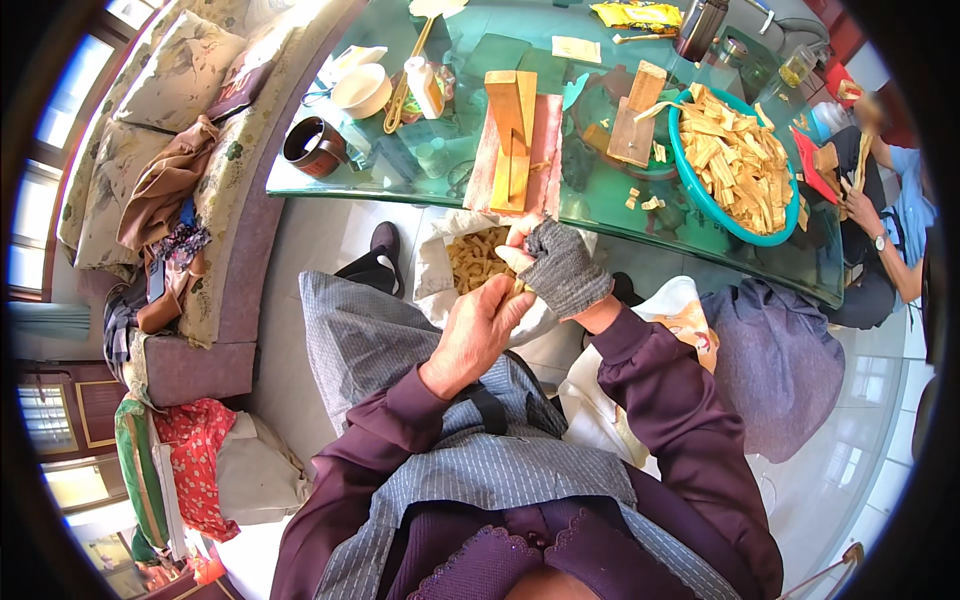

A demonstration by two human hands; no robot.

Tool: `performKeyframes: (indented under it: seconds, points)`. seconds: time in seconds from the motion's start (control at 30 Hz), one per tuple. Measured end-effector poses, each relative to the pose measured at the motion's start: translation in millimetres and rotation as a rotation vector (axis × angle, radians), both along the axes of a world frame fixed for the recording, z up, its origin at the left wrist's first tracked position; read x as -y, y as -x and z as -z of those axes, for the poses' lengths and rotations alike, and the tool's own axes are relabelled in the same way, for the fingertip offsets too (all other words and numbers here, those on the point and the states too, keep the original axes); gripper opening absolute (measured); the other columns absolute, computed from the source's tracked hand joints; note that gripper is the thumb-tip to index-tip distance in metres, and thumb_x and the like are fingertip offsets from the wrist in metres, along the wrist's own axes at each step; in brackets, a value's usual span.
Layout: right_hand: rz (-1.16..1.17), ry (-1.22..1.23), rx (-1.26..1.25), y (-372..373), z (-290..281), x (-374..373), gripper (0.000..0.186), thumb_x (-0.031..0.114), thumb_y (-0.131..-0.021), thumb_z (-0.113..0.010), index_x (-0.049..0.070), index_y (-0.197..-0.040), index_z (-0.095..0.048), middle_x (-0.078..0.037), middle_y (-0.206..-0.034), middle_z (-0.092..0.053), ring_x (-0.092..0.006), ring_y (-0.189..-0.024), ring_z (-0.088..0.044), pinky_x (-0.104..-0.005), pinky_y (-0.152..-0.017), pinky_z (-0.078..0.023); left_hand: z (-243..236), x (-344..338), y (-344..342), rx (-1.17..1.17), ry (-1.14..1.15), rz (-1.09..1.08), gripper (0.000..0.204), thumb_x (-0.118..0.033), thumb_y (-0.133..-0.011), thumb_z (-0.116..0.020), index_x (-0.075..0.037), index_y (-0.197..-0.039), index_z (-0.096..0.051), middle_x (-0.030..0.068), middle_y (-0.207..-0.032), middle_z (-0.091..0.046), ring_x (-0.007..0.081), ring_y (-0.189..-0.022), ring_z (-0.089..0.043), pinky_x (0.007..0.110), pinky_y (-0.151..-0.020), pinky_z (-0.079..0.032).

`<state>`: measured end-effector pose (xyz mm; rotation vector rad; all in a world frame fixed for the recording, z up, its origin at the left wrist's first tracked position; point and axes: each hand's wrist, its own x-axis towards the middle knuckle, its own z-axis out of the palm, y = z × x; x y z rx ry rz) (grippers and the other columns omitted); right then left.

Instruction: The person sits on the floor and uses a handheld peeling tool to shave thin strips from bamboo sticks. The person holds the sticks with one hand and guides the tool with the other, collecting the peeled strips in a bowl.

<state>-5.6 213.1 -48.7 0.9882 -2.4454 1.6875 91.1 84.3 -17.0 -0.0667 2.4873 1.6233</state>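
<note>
My bare left hand (470, 335) and my right hand (562, 268), in a grey fingerless glove, meet in front of the table edge. Between them a small pale-yellow strip (517, 288) shows, pinched by the left fingers. The right fingers curl close against it; what they hold is mostly hidden. Just beyond the hands, an open white sack (432, 262) contains several yellow pieces (478, 262). On the table, a wooden block tool (511, 140) rests on a pink cloth (543, 165). A teal basin (683, 180) heaped with flat yellow strips (735, 160) stands to the right.
The glass-topped table (590, 205) spans the far side. It carries a second wooden block (632, 130), a dark mug (315, 147), a white bowl (361, 92), a white bottle (424, 88) and a thermos (701, 28). A sofa (225, 240) lies left; another person's hand (862, 212) is at right.
</note>
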Motion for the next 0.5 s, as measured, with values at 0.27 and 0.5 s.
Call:
performKeyframes:
  seconds: [0.27, 0.5]
  points:
    - [0.143, -0.11, -0.286, 10.3, 16.4, 3.4, 0.012, 0.019, -0.082, -0.061, 0.009, -0.086, -0.056, -0.01, -0.074, -0.058, -0.0287, -0.065, -0.06, -0.0382, -0.058, -0.047, -7.1, -15.4, -8.8, 0.335, -0.696, -0.091, 0.032, -0.028, -0.097, -0.041, -0.003, -0.078, -0.051, 0.004, -0.069, -0.053, 0.012, -0.063, -0.051, 0.026, -0.063, -0.042]
    - [0.153, -0.011, -0.116, 15.7, 10.9, 3.7, 0.016, 0.02, -0.083, -0.064, 0.005, -0.084, -0.057, -0.012, -0.074, -0.06, -0.0281, -0.069, -0.06, -0.0354, -0.062, -0.047, -11.1, 1.0, -11.6, 0.342, -0.592, -0.05, 0.031, -0.028, -0.099, -0.039, 0.0, -0.091, -0.05, 0.0034, -0.069, -0.051, 0.0103, -0.054, -0.05, 0.023, -0.055, -0.043]
